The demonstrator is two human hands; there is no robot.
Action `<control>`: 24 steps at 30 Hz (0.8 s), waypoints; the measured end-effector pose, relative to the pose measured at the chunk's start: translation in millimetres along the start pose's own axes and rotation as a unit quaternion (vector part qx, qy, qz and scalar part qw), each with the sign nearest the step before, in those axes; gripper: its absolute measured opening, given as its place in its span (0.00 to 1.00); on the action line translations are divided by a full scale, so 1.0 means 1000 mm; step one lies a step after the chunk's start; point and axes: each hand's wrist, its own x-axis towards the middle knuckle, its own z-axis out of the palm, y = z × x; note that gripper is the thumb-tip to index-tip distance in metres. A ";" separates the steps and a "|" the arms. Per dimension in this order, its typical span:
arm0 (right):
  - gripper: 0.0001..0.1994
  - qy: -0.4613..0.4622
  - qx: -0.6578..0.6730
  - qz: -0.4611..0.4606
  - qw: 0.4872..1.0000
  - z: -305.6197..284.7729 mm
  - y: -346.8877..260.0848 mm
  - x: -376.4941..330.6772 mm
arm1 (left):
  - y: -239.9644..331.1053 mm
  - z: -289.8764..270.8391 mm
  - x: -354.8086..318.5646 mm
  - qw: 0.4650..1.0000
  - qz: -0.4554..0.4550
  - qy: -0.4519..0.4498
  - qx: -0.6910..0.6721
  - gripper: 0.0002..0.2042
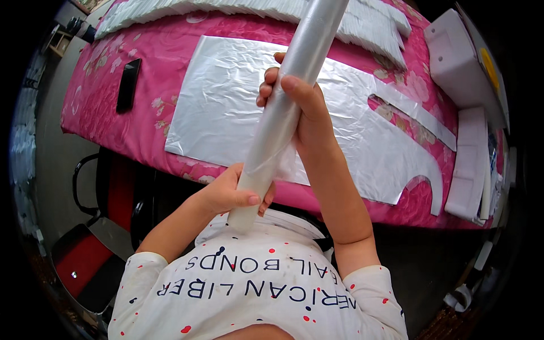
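A long roll of clear plastic film (pixel 281 107) is held up in front of me, slanting from my lap toward the far edge of the table. My left hand (pixel 238 190) is wrapped round its near end. Farther up, my right hand (pixel 303 102) grips the same roll, with the thumb on top and fingers curling round the far side. Beneath the roll, a flat stack of silvery-white plastic bags or aprons (pixel 221 96) lies on the table. Cut-out curves and a strap-like strip show at its right end.
A pink flowered cloth (pixel 153 39) covers the table. Folded white plastic pieces (pixel 368 34) line the far edge. A black phone (pixel 129 85) lies at the left. White boxes (pixel 467 68) stand at the right. Red-and-black chairs (pixel 85 260) are at the lower left.
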 end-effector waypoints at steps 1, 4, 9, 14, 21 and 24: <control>0.33 -0.003 -0.004 0.001 1.000 -0.002 -0.002 -0.005 | -0.009 -0.006 0.004 0.999 0.001 -0.031 -0.007 0.40; 0.29 0.030 -0.047 -0.023 0.998 -0.013 -0.009 -0.014 | -0.006 -0.007 0.013 0.995 -0.013 -0.014 -0.100 0.38; 0.30 0.085 -0.096 -0.037 0.991 -0.029 0.000 -0.019 | -0.010 -0.011 0.027 0.985 -0.004 0.126 0.114 0.23; 0.30 0.104 -0.094 -0.035 0.990 -0.032 0.001 -0.019 | -0.001 0.005 0.026 0.952 0.003 0.155 0.262 0.19; 0.29 0.161 -0.105 -0.017 0.981 -0.037 0.005 -0.015 | 0.005 0.004 0.020 0.987 -0.033 0.019 0.154 0.24; 0.29 0.183 -0.118 -0.008 0.976 -0.043 0.010 -0.014 | -0.003 -0.005 0.018 0.974 -0.098 0.085 0.187 0.26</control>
